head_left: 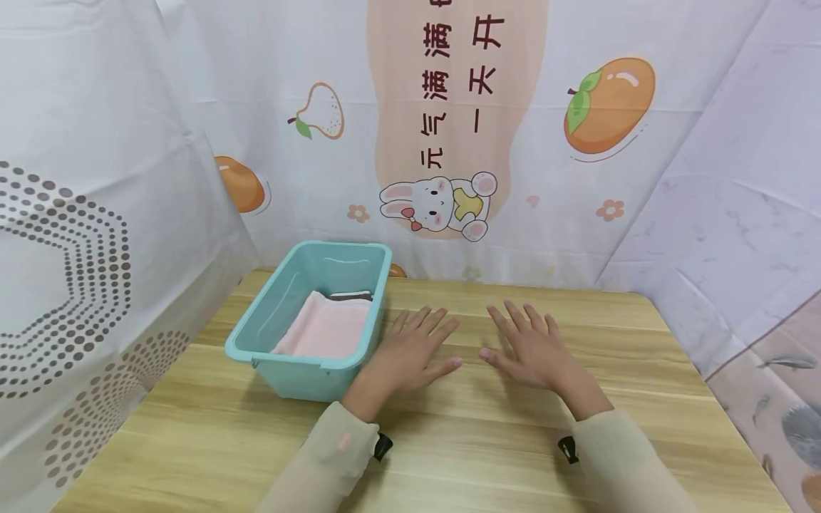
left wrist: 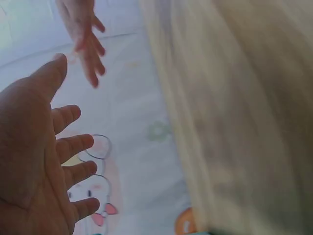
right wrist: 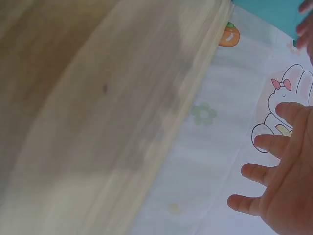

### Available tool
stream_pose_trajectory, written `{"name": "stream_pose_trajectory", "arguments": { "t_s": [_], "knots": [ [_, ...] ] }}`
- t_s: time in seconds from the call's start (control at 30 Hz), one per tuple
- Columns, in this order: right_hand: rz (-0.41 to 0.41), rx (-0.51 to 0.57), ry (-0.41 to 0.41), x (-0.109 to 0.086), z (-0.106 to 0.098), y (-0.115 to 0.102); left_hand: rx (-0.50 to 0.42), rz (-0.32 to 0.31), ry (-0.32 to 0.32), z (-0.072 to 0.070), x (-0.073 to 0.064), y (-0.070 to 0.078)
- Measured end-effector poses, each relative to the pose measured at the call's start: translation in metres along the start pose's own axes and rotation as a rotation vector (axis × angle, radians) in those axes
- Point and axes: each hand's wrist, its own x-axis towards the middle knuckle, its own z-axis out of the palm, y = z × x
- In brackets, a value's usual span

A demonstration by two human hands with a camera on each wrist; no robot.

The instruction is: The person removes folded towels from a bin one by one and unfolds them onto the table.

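My left hand point(head_left: 407, 358) is held over the wooden table with its fingers straight and spread, just right of a turquoise plastic bin point(head_left: 301, 363). Opposite it, my right hand point(head_left: 535, 349) hovers palm down, fingers spread too, and neither hand holds anything. Inside the bin lies a folded pink cloth point(head_left: 327, 328). Behind the cloth, a dark piece with a white edge point(head_left: 351, 296) shows only in part; its kind cannot be told. In the right wrist view a corner of the bin point(right wrist: 274, 12) appears beyond the fingers.
The wood-grain table point(head_left: 474, 456) ends at a white curtain point(head_left: 269, 64) printed with fruit, a rabbit and lettering. Further hanging sheets close off the left and right sides. A small black piece point(head_left: 383, 447) sits at the left cuff, another point(head_left: 568, 449) at the right cuff.
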Motion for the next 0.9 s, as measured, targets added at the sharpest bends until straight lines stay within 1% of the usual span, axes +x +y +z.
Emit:
{"name": "stream_pose_trajectory", "arguments": {
  "t_s": [0.1,0.23,0.37,0.47,0.6,0.73,0.83,0.9],
  "knots": [
    [-0.004,-0.007,-0.002,0.006,-0.003,0.001,0.036,0.014,0.024,-0.009,0.000,0.004],
    [-0.006,-0.021,-0.022,0.016,-0.011,0.001,0.090,0.034,0.060,-0.027,-0.004,0.010],
    [-0.030,-0.050,-0.013,0.025,-0.021,0.000,0.108,0.040,0.096,-0.048,-0.009,0.016],
    [-0.049,-0.076,-0.003,0.032,-0.028,-0.003,0.097,0.033,0.113,-0.062,-0.013,0.015],
    [-0.071,-0.092,-0.008,0.042,-0.037,-0.007,0.074,0.004,0.122,-0.081,-0.018,0.008],
    [-0.105,-0.106,-0.002,0.055,-0.045,-0.012,0.037,-0.034,0.137,-0.099,-0.027,-0.004],
    [-0.138,-0.097,0.016,0.067,-0.050,-0.017,0.003,-0.065,0.155,-0.108,-0.036,-0.015],
    [-0.160,-0.080,0.027,0.075,-0.053,-0.021,-0.009,-0.090,0.159,-0.112,-0.042,-0.023]
  ]
}}
